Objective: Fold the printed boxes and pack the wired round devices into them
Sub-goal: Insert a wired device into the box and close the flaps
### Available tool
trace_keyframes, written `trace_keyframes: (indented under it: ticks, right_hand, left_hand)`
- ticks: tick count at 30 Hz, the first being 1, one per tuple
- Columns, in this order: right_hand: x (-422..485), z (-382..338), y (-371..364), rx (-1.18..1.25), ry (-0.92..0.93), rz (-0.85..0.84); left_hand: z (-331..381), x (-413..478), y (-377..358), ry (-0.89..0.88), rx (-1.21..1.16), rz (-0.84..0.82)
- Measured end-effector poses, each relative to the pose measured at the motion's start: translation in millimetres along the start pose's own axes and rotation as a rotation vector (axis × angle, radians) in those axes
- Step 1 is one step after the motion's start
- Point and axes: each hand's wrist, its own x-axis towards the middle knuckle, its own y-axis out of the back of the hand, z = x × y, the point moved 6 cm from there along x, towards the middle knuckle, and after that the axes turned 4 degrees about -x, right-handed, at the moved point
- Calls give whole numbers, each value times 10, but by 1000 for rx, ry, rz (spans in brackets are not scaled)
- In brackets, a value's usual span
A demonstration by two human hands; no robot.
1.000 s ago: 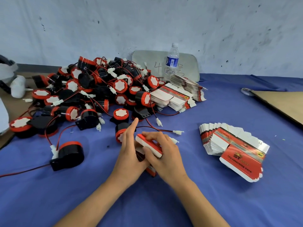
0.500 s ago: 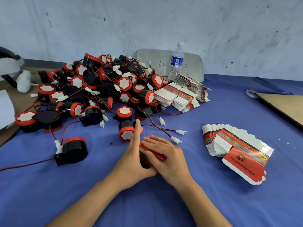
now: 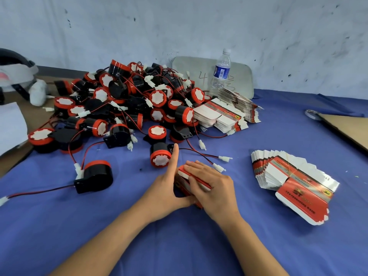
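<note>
A red printed box (image 3: 181, 185) stands on the blue cloth in front of me, between both hands. My left hand (image 3: 164, 189) braces its left side with straight fingers, and the thumb curls round its near corner. My right hand (image 3: 214, 187) lies flat over the top flap and presses it down. What is inside the box is hidden. A round black-and-red wired device (image 3: 160, 156) lies just beyond my left fingertips. A big pile of such devices (image 3: 127, 102) fills the back left. Fanned flat boxes (image 3: 292, 182) lie to the right.
Another lone device (image 3: 95, 176) with a red-black wire sits to the left. More flat boxes (image 3: 221, 116) are stacked behind, by a water bottle (image 3: 222, 70) and a grey board (image 3: 191, 70). Cardboard (image 3: 348, 128) covers the right edge. A headset (image 3: 16, 70) and paper (image 3: 10, 126) lie far left.
The raised lid flap under my right hand has gone down onto the box. My left hand stays against the box's left side. The view has shifted slightly.
</note>
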Motion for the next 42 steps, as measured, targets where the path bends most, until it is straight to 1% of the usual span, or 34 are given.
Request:
trace_keyframes:
  ticks: [4, 10, 14, 17, 20, 26, 28, 32, 34, 38, 42]
  right_hand:
    - [-14, -22, -30, -88, 49, 22]
    - [-8, -15, -22, -104, 6, 49]
    - [4, -85, 29, -149, 48, 120]
    - [4, -84, 24, -164, 58, 98]
    - [-8, -78, 37, -175, 72, 114]
    - [-4, -63, 24, -167, 76, 136]
    - [-2, -21, 3, -152, 59, 110]
    - [10, 30, -43, -84, 33, -7]
    - [24, 14, -62, -87, 45, -71]
    - [-2, 11, -94, -140, 50, -206]
    - [-17, -18, -91, -263, 121, -223]
  left_hand:
    - [15, -9, -4, 8, -7, -14]
    - [0, -2, 16, 37, -76, -11]
    - [-34, 17, 74, 106, -249, 72]
    - [-4, 14, 78, 105, -240, 138]
    - [25, 0, 62, 101, -224, 186]
    - [40, 45, 69, 146, -345, 255]
    - [41, 47, 64, 146, -378, 247]
    - [62, 18, 83, 89, -406, 196]
    - [35, 20, 99, 93, -481, 181]
    - [-51, 42, 131, 122, -580, 204]
    - [-73, 63, 131, 141, -568, 219]
